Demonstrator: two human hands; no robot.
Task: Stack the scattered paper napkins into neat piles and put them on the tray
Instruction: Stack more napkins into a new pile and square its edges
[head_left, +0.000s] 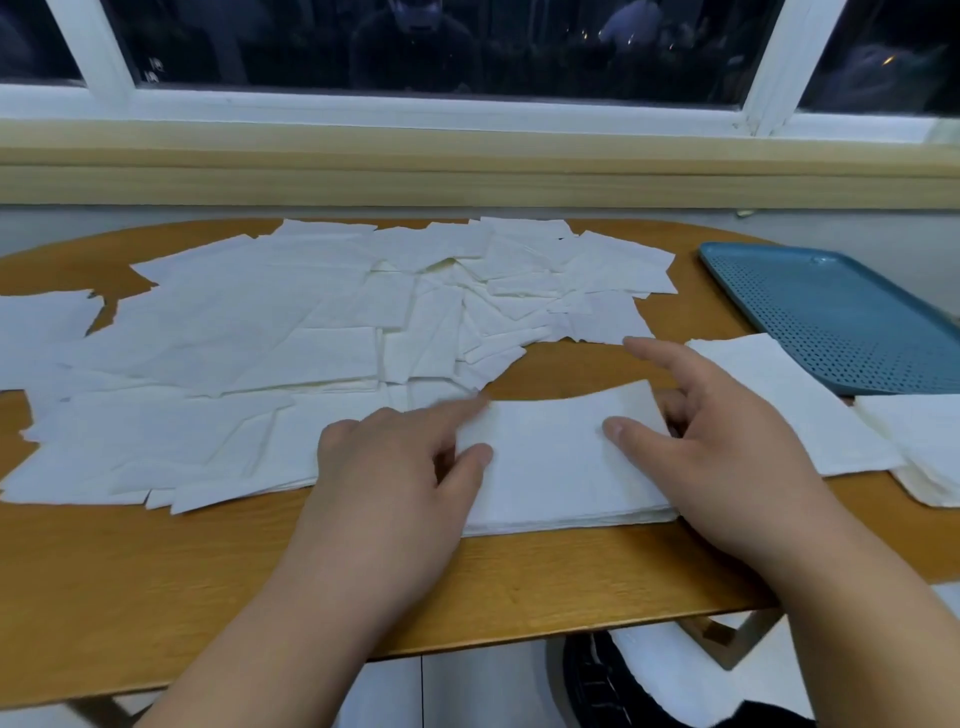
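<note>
Left hand (395, 467) at near centre of table (156, 597), just right of scattered napkins (249, 338) covering left and far side; thumb on top of napkin stack (556, 467), index straight along its far-left corner, other fingers curled at left edge
Right hand (727, 457) grips stack's right edge, thumb on top, index lifted and spread
Second pile (795, 410) just right
Blue tray (841, 322) far right

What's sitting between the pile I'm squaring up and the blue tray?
In the head view, another napkin stack lies between the near pile and the tray, just beyond the right hand. Its far corner comes close to the tray's near edge.
</note>
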